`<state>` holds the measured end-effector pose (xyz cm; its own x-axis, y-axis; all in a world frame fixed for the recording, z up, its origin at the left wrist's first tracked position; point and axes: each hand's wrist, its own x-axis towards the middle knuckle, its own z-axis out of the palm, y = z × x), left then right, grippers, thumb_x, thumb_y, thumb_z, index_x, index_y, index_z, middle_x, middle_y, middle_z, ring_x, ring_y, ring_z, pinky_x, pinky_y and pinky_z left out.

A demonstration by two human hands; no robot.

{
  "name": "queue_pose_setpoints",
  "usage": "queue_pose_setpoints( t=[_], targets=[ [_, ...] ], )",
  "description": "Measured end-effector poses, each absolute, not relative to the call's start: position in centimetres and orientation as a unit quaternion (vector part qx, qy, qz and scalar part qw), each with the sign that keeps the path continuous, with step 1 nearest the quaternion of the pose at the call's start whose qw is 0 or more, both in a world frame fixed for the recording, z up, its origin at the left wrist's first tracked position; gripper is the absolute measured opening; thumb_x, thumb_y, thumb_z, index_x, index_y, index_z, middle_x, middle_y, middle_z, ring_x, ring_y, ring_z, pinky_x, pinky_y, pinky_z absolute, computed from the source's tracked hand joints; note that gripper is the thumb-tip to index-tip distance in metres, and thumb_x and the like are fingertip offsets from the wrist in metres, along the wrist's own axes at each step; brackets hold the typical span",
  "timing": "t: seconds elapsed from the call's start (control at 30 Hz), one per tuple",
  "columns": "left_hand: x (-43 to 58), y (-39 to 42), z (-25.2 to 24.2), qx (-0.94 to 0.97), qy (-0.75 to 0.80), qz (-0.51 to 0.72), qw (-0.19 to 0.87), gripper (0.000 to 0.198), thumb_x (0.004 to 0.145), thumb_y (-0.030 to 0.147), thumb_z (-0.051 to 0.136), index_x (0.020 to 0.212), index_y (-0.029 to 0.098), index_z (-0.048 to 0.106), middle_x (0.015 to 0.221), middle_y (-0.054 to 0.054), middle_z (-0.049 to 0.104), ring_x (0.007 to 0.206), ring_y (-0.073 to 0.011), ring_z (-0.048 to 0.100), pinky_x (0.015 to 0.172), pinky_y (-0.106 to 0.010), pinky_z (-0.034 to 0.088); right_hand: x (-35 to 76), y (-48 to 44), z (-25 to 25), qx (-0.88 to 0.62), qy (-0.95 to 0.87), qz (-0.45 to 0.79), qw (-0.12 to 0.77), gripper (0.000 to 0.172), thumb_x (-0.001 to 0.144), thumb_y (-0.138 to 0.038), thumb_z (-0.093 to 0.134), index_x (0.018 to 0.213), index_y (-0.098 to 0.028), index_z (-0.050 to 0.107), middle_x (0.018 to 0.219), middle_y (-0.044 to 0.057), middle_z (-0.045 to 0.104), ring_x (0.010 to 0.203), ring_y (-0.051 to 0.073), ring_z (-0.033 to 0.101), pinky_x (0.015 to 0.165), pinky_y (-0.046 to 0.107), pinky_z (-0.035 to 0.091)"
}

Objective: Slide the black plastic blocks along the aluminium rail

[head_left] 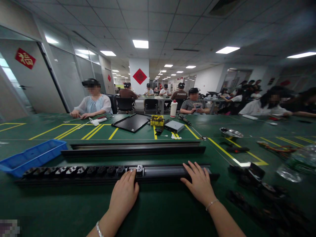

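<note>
A long black rail (163, 172) lies crosswise in front of me, with several black and pale socket-like modules (91, 170) lined up in its left and middle part. My left hand (125, 189) has its fingers close together and curled over the middle of the rail, on a module beside a pale metallic-looking module (139, 169). These fingers partly cover what they press on. On the rail's right part, over a smooth grey strip, rests my right hand (198, 182), its fingers spread and the thumb apart on the near side.
Behind lies a second black rail (138, 148). A blue bin (34, 156) stands left. Dark parts (261, 187), a plastic bottle (295, 164) and a metal bowl (231, 133) are right. Farther back are a black panel (132, 122), a grey box (174, 126) and people seated across the table.
</note>
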<state>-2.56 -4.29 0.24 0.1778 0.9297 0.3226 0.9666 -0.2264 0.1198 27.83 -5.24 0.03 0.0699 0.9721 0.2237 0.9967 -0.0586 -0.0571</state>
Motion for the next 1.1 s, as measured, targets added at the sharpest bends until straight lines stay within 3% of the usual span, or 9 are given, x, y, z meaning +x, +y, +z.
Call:
queue_pose_setpoints(
  t=[1.1],
  targets=[
    [-2.77,-3.97,0.07,-0.774,-0.603,-0.189,0.033,0.045,0.085,0.023,0.038,0.127,0.014,0.050,0.116,-0.008,0.063,0.112,-0.0211,0.051,0.097,-0.035,0.040,27.87,-5.18,-0.08,-0.723,-0.680,-0.066,0.101,0.062,0.083,-0.061,0.037,0.137,-0.032,0.038,0.145,0.002,0.036,0.135,0.028,0.023,0.107,0.052,0.016]
  ],
)
